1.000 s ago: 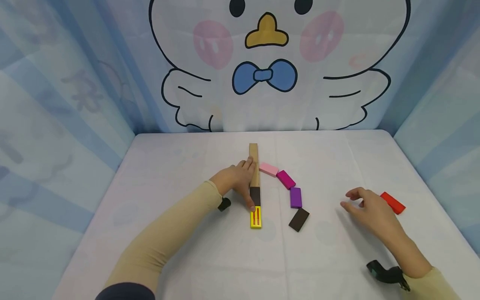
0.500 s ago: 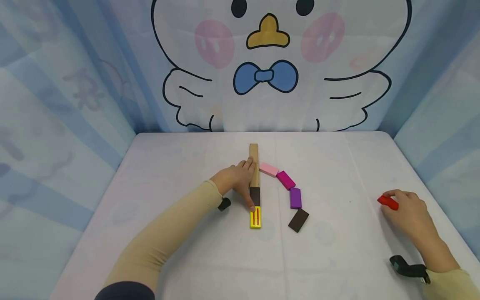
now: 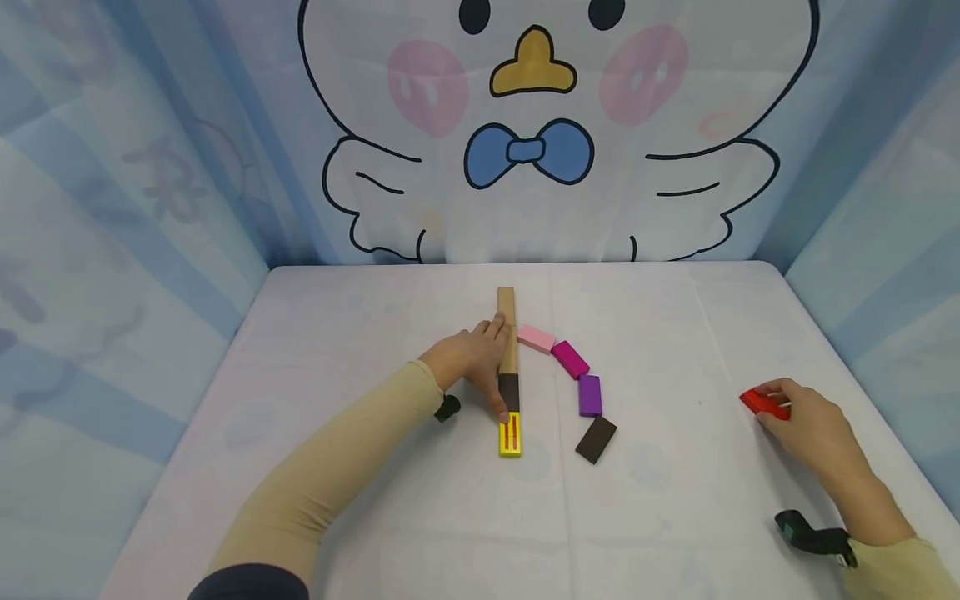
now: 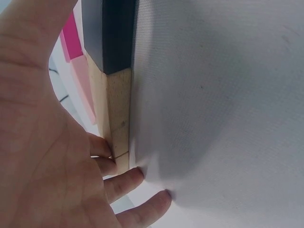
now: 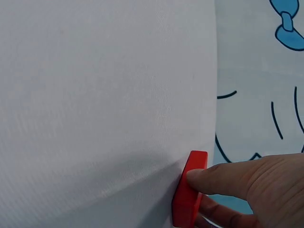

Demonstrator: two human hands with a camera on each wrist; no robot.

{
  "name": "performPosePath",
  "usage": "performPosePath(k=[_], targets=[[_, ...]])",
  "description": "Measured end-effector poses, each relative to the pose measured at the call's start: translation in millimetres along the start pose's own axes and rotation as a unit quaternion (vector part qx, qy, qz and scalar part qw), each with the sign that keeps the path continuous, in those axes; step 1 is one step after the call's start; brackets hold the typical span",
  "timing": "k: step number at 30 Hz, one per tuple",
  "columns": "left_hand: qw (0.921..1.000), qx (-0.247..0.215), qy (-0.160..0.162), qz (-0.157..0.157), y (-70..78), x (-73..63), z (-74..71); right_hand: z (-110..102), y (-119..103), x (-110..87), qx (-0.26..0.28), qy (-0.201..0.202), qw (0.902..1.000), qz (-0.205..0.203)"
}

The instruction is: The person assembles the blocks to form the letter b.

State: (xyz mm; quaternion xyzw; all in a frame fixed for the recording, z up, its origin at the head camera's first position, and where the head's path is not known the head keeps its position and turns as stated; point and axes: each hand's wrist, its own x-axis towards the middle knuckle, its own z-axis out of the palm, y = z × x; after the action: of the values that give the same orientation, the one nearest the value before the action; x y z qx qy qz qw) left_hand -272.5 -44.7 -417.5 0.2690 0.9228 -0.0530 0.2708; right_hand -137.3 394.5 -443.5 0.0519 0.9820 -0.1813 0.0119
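Note:
My left hand rests along a straight row of blocks. Its fingers lie spread against the wooden blocks, and the thumb touches the yellow block with red stripes at the near end. Between them sits a dark block, which looks blue-grey in the left wrist view. At the right side, my right hand pinches a red block between thumb and fingers, tilted. Whether the red block touches the table cannot be told.
Right of the row, a curve of blocks runs from pink through magenta and purple to dark brown. A white cloth covers the table. A printed curtain hangs behind its far edge.
My right hand has moved right, taken hold of the red block from the table and shifted it leftward. The left hand and the other blocks stay as they were.

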Motion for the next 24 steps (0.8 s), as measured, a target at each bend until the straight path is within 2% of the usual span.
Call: performPosePath(k=[5,11,14,24], targets=[[1.0000,0.000,-0.001,0.001,-1.3,-0.4,0.2,3,-11,-0.7,0.010,0.002,0.9999,-0.011],[1.0000,0.004,0.001,-0.003,-1.5,-0.1,1.1,5,-29,-2.3,0.023,-0.014,0.9996,-0.004],[1.0000,0.008,0.001,-0.005,-1.3,0.8,1.3,7,-43,-4.0,0.026,-0.019,0.9995,-0.007],[0.9999,0.013,-0.007,-0.008,-1.0,0.7,-1.0,9,-97,-16.5,0.028,-0.033,0.9975,-0.057]])
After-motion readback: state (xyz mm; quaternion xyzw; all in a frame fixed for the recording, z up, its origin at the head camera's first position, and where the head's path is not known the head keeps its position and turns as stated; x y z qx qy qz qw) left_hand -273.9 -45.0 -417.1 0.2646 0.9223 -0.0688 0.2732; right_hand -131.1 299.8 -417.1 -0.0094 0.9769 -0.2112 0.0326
